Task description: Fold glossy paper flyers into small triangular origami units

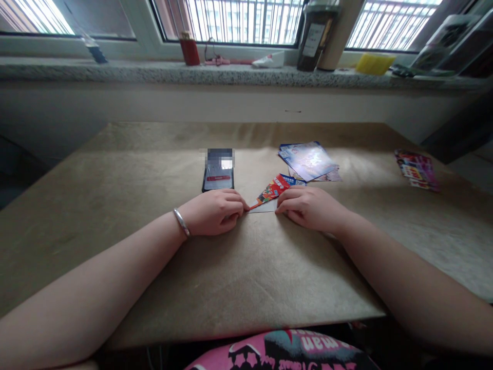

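A printed paper sheet (272, 189), red and colourful on one face and whitish on its other, lies partly folded over on the table between my hands. My left hand (221, 211) has its fingers curled together, with the fingertips pinching the sheet's narrow left corner. My right hand (308, 206) is closed at the sheet's right side, its fingertips pressed down on the paper and hiding part of it. Just beyond my left hand lies a phone (219, 172) with its screen lit.
Several glossy printed sheets (310, 160) are stacked behind my right hand. Another colourful pile of papers (416, 170) lies far right on the brown table (246, 288). On the stone windowsill (146, 72) stand a red container (189, 50), a dark bottle (314, 38) and a yellow sponge-like block (374, 64).
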Available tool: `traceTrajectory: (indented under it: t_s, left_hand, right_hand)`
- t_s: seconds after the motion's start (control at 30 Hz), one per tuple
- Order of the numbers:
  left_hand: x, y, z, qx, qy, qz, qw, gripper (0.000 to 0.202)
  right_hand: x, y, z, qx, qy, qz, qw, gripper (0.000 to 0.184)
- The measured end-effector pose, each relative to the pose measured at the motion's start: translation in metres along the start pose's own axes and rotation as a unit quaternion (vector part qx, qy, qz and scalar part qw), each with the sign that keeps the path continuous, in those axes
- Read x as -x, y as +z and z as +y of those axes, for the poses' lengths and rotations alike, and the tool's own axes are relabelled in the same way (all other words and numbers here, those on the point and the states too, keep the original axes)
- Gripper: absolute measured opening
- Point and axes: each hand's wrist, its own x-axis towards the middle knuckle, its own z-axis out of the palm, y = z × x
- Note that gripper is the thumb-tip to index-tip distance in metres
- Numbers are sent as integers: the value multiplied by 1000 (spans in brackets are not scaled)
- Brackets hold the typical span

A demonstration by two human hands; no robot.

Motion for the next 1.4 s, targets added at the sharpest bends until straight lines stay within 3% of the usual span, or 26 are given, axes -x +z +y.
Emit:
traceTrajectory:
  t_s: [0.4,0.8,1.17,1.4]
  left_hand:
    - [-11,9,8,-84,-13,4,996,25]
    - [-5,1,0,-32,0,-3,999,20]
    - [-6,3,2,-58,-3,16,998,17]
    - [-6,2,3,-72,-3,16,997,23]
  right_hand:
    - [-9,1,-12,55,-20,11,998,27]
    - [2,-7,-3,43,8,-8,999,24]
    - [-20,13,-24,45,-7,13,999,29]
    - [-9,-3,-13,64,2,-22,998,27]
